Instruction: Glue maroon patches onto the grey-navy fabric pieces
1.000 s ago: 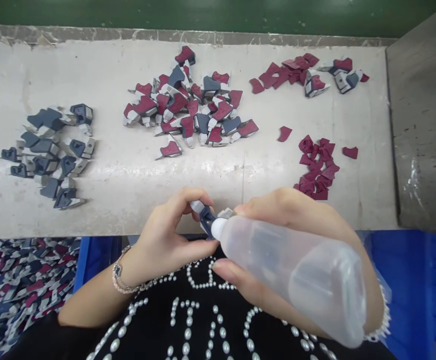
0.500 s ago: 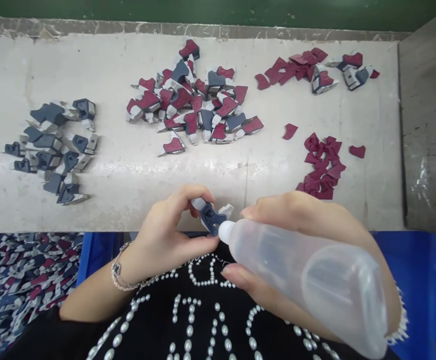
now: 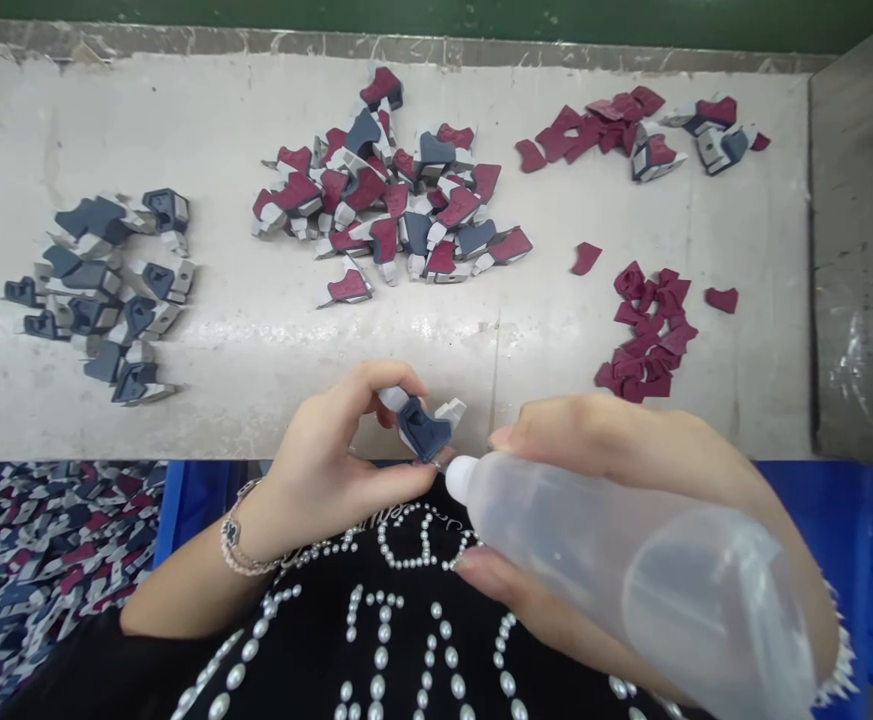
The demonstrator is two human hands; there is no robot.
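Many mixed navy, grey and maroon pieces fill a blue bin (image 3: 46,560) at your near left, just below the bench (image 3: 436,340). On the bench at far left sits a loose pile of navy-and-grey pieces (image 3: 98,290), no maroon on them. Your left hand (image 3: 331,460), pearl bracelet (image 3: 235,535) on the wrist, pinches a navy-and-grey part (image 3: 421,430) between thumb and fingers, held up just over the near bench edge, above your pearl-studded black top (image 3: 376,640). Farther off, centre, a bigger heap of maroon-and-grey pieces (image 3: 391,190) lies on the bench, well apart from your hands. Your right hand (image 3: 616,440) wraps a translucent plastic squeeze bottle (image 3: 631,570), its white nozzle (image 3: 460,478) tilted in just beside the part; can't tell if they touch. Right of that, loose maroon cut pieces (image 3: 650,330) lie in a near cluster, more maroon pieces with a few assembled parts (image 3: 653,150) farther off. Grey metal panel (image 3: 863,250) at far right.
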